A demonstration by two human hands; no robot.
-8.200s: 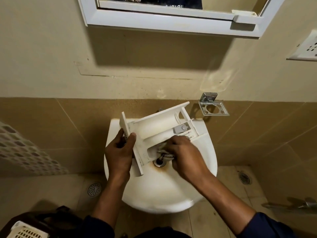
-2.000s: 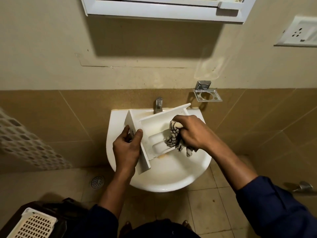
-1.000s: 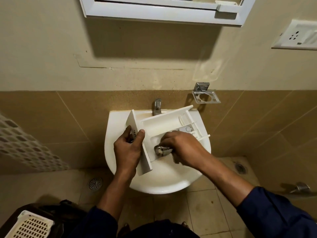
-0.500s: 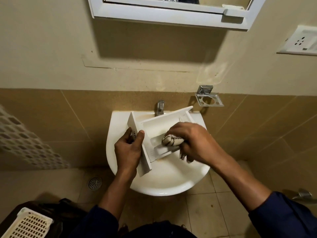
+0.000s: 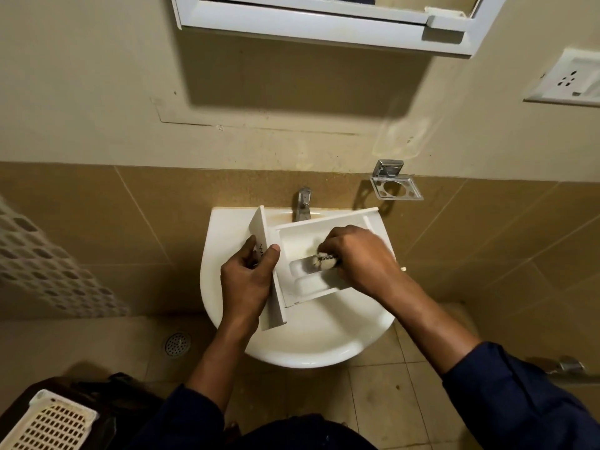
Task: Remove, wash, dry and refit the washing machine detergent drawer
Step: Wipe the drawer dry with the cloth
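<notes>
Beige wall and tan tiling are filling the far side of this washroom, with a white-framed mirror cabinet (image 5: 324, 24) hanging above and a socket plate (image 5: 566, 81) sitting on the wall to the right. Lower down, a white basin (image 5: 302, 345) is projecting from the tiles, its tap (image 5: 303, 203) standing at the far edge and showing no running water. Across the basin, the detergent drawer (image 5: 311, 235) is lying tilted, its front panel turned to the left and its open compartments facing up, so it is plainly out of the machine. Gripping that front panel is the left hand (image 5: 248, 284), its thumb curling over the panel's edge and its fingers wrapping the outer face to steady the drawer. Inside the drawer, the right hand (image 5: 357, 258) is closing around a small bunched cloth (image 5: 324, 262) and pressing it into a compartment. A chrome holder (image 5: 396, 186) is standing empty on the wall just right of the tap, and a floor drain (image 5: 177, 344) is showing near left of the basin. Judging by the dry tap and the cloth, removal is done and washing is probably over; wiping seems to be in hand, leaving the remaining compartments and the refit still to do.
</notes>
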